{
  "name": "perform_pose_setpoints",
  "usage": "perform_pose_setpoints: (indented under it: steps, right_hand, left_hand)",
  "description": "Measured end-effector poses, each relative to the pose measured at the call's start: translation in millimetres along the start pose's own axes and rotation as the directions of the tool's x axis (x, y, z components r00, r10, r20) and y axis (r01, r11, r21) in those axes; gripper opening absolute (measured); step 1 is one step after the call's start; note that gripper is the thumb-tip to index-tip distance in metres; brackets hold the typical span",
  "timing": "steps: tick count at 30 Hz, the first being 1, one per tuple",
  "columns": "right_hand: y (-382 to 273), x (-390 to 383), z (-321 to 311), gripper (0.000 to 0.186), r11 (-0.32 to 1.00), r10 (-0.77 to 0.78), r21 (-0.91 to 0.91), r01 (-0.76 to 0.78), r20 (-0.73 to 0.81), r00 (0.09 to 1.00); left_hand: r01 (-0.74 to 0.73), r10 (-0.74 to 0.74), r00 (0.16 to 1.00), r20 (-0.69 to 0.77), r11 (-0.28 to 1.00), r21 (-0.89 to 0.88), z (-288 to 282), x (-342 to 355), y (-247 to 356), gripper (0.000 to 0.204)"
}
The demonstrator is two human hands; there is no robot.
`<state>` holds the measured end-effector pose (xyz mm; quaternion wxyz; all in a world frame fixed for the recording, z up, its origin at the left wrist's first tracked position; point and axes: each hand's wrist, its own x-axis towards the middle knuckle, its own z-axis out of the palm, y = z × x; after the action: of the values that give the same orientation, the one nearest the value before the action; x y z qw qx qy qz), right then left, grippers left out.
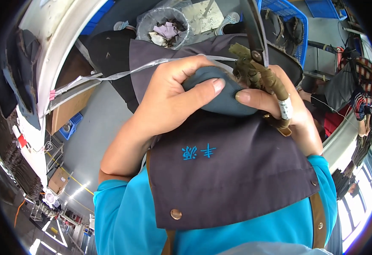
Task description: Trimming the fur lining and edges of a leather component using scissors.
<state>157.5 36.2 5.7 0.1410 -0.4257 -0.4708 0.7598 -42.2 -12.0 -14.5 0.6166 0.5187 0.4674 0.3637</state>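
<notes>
In front of my apron, both hands grip a folded piece of dark blue-grey fabric. My left hand has its thumb pressed on top, with the other fingers behind the cloth. From the other side, the thumb of my right hand pushes against the fabric. Large scissors hang on that same hand, their handle wrapped in olive-brown cloth and a white band; the long dark blades point away from me. Whether the blades touch the fabric cannot be seen.
A bin lined with clear plastic holds scraps beyond my lap. A clear strip runs left to a white table edge. Dark garments lie at left. A blue crate stands far right; another person sits beyond.
</notes>
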Motion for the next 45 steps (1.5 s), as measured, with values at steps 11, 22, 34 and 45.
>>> perform_pose_setpoints:
  steps: [11,22,34,45]
  right_hand:
    - [-16,-24,-2,0.069,0.969,0.031,0.244,0.036,-0.263,0.964]
    - [3,-26,-11,0.071,0.981,0.002,0.195,0.025,-0.141,0.990]
    - [4,-24,-11,0.069,0.972,0.054,0.232,-0.020,-0.142,0.988]
    - [1,-38,-49,0.037,0.898,-0.440,-0.153,0.413,-0.334,0.833]
  left_hand:
    - [-0.037,0.022,0.999,-0.034,0.846,-0.532,26,8,12,0.015]
    - [-0.049,0.030,0.998,-0.056,0.925,-0.377,29,11,9,0.014]
    - [0.017,-0.070,0.993,-0.100,0.890,-0.456,37,10,11,0.009]
    - [-0.065,0.025,0.991,-0.132,0.951,-0.302,35,6,17,0.015]
